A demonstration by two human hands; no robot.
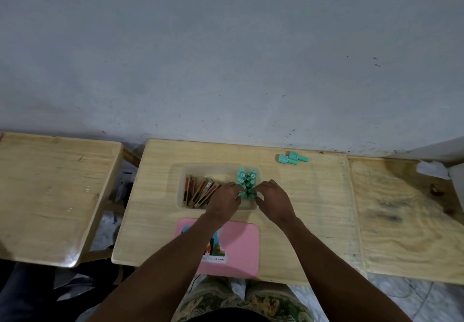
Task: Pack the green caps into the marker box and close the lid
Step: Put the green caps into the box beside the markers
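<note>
A clear plastic marker box (pixel 180 173) sits in the middle of the wooden table (pixel 313 208). In its right end stand several green caps (pixel 247 181) in two rows. My left hand (pixel 224 200) and my right hand (pixel 272 200) reach into the box from either side, and their fingertips pinch the nearest caps of the rows. Two more green caps (pixel 291 158) lie on the table at the back right. The pink lid (pixel 241 246) lies flat in front of the box, partly under my left forearm.
Several brown and red flat packets (pixel 198 191) lean in the left part of the box. A second wooden table (pixel 50 191) stands to the left and a plywood board (pixel 406 221) to the right. A grey wall rises just behind the tables.
</note>
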